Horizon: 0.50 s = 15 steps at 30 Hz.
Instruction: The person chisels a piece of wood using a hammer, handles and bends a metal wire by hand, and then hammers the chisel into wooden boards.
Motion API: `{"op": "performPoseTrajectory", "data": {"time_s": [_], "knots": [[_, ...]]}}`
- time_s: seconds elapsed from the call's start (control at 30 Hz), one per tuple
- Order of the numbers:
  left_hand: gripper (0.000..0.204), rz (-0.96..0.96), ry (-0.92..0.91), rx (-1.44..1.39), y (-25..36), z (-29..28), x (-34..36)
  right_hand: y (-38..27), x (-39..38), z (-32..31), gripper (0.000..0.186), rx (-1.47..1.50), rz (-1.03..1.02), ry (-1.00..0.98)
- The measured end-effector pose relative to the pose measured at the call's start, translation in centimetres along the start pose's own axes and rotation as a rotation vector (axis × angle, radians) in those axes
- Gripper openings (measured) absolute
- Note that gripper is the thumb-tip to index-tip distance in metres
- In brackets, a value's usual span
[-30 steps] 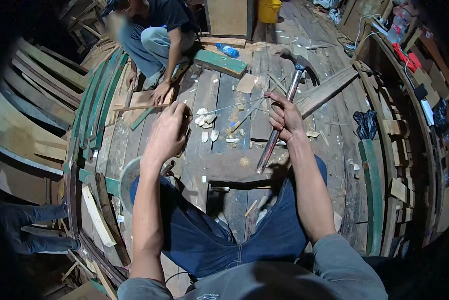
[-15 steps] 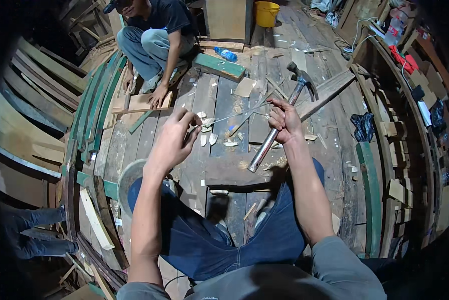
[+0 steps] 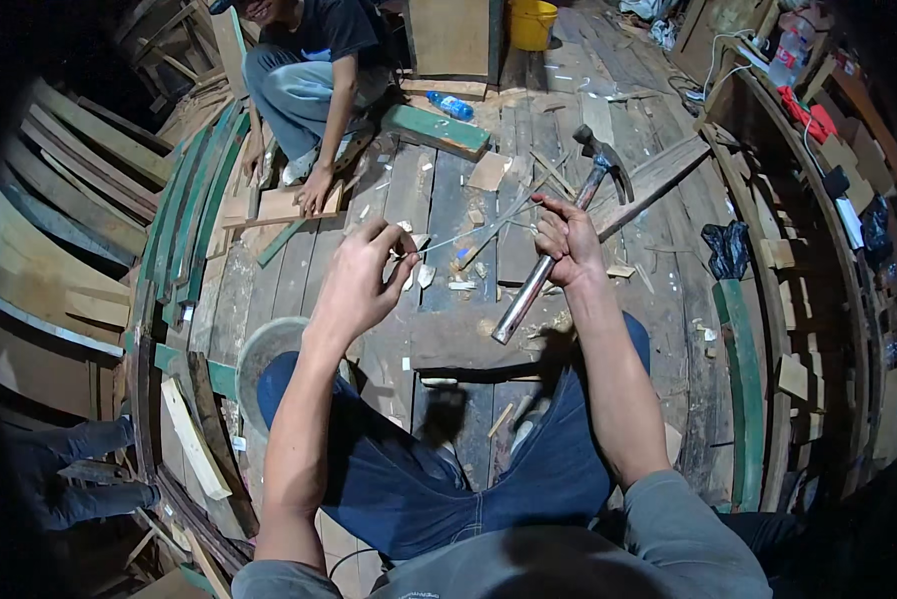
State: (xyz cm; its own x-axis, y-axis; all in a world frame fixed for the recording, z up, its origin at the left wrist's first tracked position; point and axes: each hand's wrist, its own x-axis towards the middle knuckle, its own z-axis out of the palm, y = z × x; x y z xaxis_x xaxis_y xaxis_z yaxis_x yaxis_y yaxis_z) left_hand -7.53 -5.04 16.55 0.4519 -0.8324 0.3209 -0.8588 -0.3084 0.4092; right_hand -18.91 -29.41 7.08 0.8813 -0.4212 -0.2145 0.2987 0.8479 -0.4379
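My left hand (image 3: 361,275) pinches one end of a thin, pale, wire-like strip (image 3: 458,238) between thumb and fingers. Its other end runs to my right hand (image 3: 570,243), which is also wrapped round the handle of a claw hammer (image 3: 524,301). The hammer slants, its dark head up at the far right and its shiny handle end pointing down toward my knees. Both hands are raised above a thick wooden block (image 3: 448,341) that lies across the floor in front of me. What exactly my right fingers do with the strip is partly hidden.
Wood chips and offcuts litter the plank floor (image 3: 394,349). A co-worker (image 3: 304,110) squats at the far left, hands on a board (image 3: 281,206). Beyond lie a green timber (image 3: 437,132), a blue bottle (image 3: 450,106) and a yellow bucket (image 3: 531,25). Curved timbers (image 3: 174,235) stand left; a wooden frame (image 3: 768,290) right.
My left hand has shifted slightly right and down, its fingers closing more on the strip. The hammer in my right hand has barely tilted. The co-worker's head has lifted a little.
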Motion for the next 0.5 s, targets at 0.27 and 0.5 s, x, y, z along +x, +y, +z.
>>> {"op": "performPoseTrajectory", "data": {"time_s": [0.27, 0.5], "knots": [[0.014, -0.064, -0.006, -0.05, -0.1, 2.0, 0.3, 0.2, -0.4, 0.5, 0.02, 0.041, 0.034, -0.037], [0.012, -0.092, 0.035, -0.131, -0.2, 3.3, 0.6, 0.1, -0.2, 0.0, 0.021, 0.091, 0.092, -0.093]]}}
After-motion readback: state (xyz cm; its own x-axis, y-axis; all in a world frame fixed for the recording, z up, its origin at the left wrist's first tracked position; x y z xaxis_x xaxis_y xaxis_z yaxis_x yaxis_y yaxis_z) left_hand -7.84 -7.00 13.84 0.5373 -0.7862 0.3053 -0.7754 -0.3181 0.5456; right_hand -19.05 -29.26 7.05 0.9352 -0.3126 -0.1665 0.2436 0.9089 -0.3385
